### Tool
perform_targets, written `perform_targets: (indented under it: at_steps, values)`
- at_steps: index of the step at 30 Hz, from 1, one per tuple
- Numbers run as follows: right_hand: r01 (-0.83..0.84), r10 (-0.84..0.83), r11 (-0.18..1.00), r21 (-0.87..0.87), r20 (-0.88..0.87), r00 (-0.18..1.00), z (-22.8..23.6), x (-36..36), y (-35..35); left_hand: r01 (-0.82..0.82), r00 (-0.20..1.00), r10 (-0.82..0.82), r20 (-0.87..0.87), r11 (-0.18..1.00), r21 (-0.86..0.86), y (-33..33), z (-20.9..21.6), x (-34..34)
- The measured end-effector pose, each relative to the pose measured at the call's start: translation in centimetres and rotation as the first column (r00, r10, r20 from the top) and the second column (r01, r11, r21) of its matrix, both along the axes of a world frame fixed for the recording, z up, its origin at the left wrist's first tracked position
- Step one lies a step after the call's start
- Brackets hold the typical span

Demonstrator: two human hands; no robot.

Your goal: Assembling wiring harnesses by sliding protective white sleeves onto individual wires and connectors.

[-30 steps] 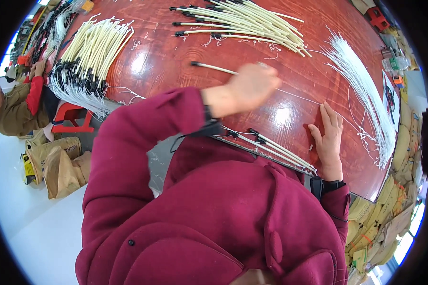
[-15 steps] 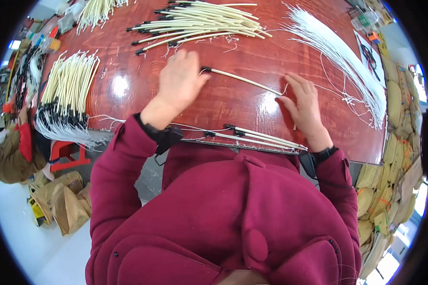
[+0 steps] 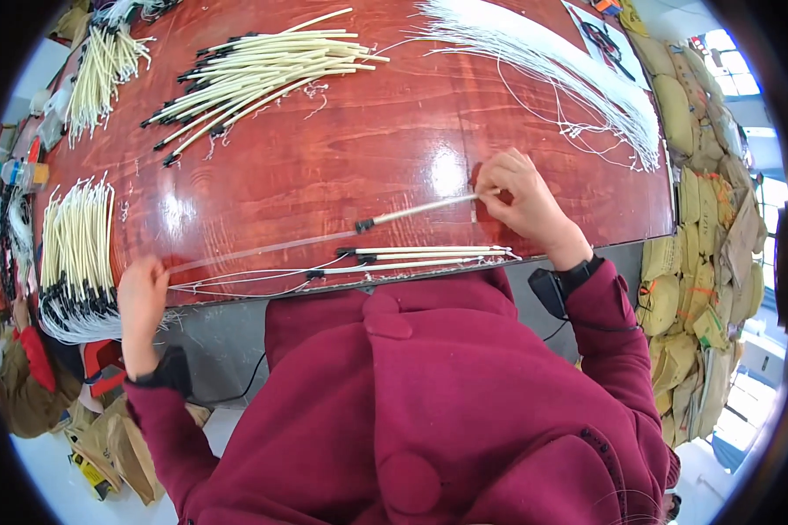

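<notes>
My right hand (image 3: 525,199) pinches the far right end of a thin cream tube (image 3: 416,209). A black end piece (image 3: 364,225) sits at the tube's left end. From it a pale string (image 3: 263,252), smeared by motion, runs left and down to the closed fingers of my left hand (image 3: 143,293). Between me and that tube, several similar tubes (image 3: 411,260) lie side by side along the near table edge. Their black ends point left, with white strings (image 3: 236,282) trailing toward my left hand.
A pile of black-tipped cream tubes (image 3: 271,74) lies at the back. Upright-looking bundles (image 3: 77,232) (image 3: 105,79) line the left side. White strings (image 3: 552,66) spread across the right of the red table (image 3: 394,157), beside a white sheet (image 3: 604,39). Filled sacks (image 3: 696,227) stand beyond.
My left hand has swung left and toward me, drawing the string out straight. The tube, held by my right hand, has come nearer to me and tilted. The view has shifted right.
</notes>
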State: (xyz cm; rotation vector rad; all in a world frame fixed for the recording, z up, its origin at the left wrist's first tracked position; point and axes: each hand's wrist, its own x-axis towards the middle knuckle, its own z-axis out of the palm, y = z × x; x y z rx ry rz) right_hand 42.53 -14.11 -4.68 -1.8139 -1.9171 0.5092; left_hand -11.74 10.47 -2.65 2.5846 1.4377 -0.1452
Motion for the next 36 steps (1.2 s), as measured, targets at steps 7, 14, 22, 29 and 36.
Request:
perform_targets:
  at_steps: [7,14,22,29,36]
  values:
    - [0.107,-0.108,0.993,0.058,0.016,0.994,1.0,4.8,-1.2,0.010,0.995,0.000,-0.102,0.996,0.093,-2.3,5.0,4.2]
    - [0.418,-0.505,0.859,0.295,0.359,0.785,-3.2,8.1,3.9,0.561,0.774,-0.480,0.413,0.822,-0.097,-4.1,2.3,24.7]
    - [0.358,-0.356,0.929,0.094,0.491,0.795,-0.3,5.2,2.1,0.771,0.533,-0.734,0.421,0.626,0.117,-3.1,-0.5,40.5]
    - [0.083,-0.095,0.991,0.100,0.124,0.988,0.3,1.5,-1.4,0.835,0.350,-0.858,0.376,0.468,0.289,-2.3,-3.5,47.9]
    - [0.089,-0.094,0.993,0.082,0.054,0.994,0.4,1.1,-2.6,0.822,0.527,-0.803,0.279,0.564,0.072,-3.5,-2.6,43.3]
